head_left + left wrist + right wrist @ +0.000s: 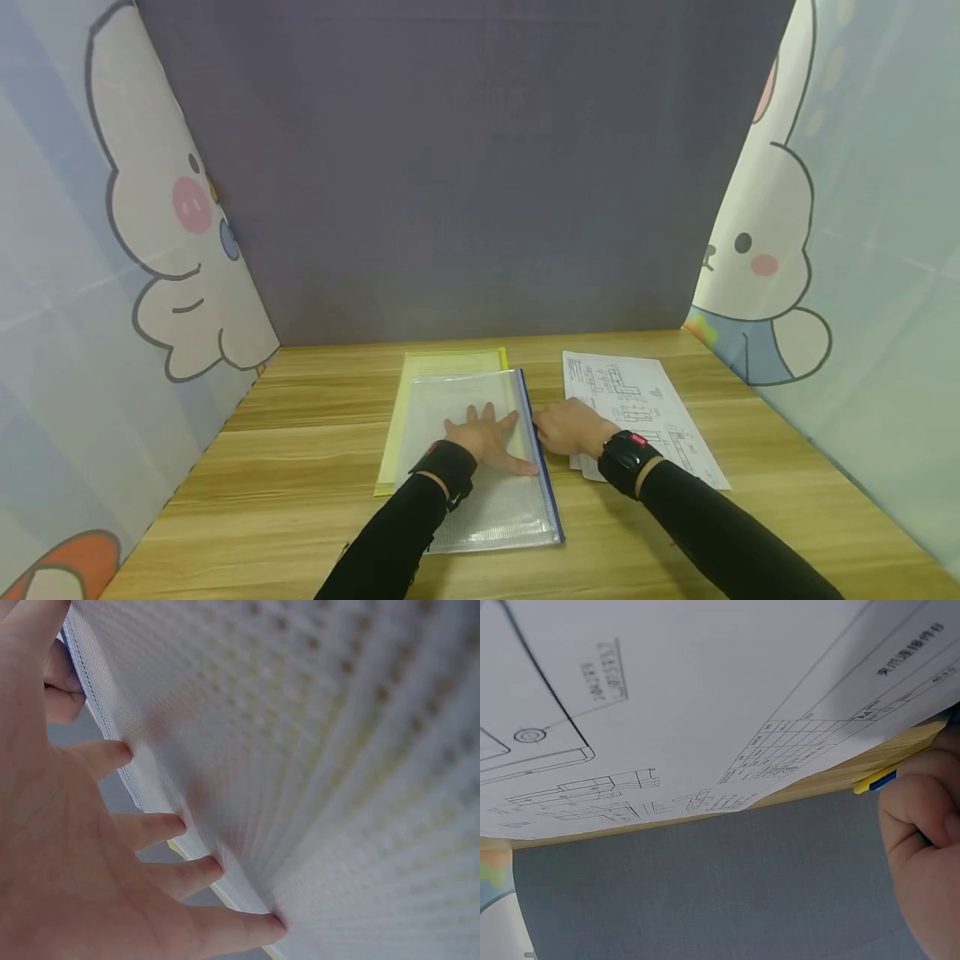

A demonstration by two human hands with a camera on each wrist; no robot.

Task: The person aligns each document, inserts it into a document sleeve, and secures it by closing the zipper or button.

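A clear mesh zip file bag (495,517) with a blue zipper edge (551,500) lies on the table. My left hand (483,440) rests on top of it, fingers spread, and its fingertips press the ribbed plastic (300,787) in the left wrist view. At the bag's right side my right hand (570,425) has curled fingers and pinches the blue zipper edge; the zipper pull itself is hidden by the fingers. In the right wrist view the curled right hand (922,825) shows at the right border.
Beneath the clear bag, offset to the left, is a yellow-edged file bag (393,433). Printed sheets with technical drawings (637,392) lie to the right, partly under the right wrist. A grey panel (480,183) stands behind the wooden table (300,467).
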